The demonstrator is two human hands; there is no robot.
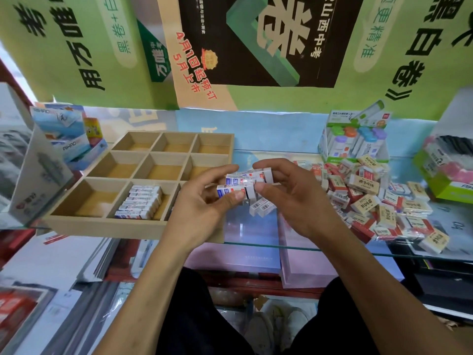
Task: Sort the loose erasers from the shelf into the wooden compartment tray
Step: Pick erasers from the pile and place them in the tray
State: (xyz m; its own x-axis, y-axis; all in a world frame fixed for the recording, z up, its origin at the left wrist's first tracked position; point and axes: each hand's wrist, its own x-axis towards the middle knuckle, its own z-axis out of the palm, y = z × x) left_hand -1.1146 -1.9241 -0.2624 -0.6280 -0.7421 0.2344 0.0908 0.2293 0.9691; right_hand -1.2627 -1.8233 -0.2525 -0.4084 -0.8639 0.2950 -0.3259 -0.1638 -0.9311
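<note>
A wooden compartment tray [107,224] with nine compartments sits on the glass shelf at the left. Its front middle compartment holds a row of several white erasers with blue and red sleeves [139,204]. My left hand [202,203] and my right hand [289,193] meet just right of the tray, both gripping a small stack of white erasers with blue and red sleeves [245,180]. Two more white erasers [262,207] lie on the glass under my hands. A big loose pile of erasers [371,198], red-sleeved and beige-sleeved, covers the glass to the right.
A display box of pastel-capped erasers [353,142] stands behind the pile. A green box [445,172] sits at the far right. Blue product boxes [66,139] stand left of the tray. The glass shelf's front edge [332,248] runs below my hands, with books beneath.
</note>
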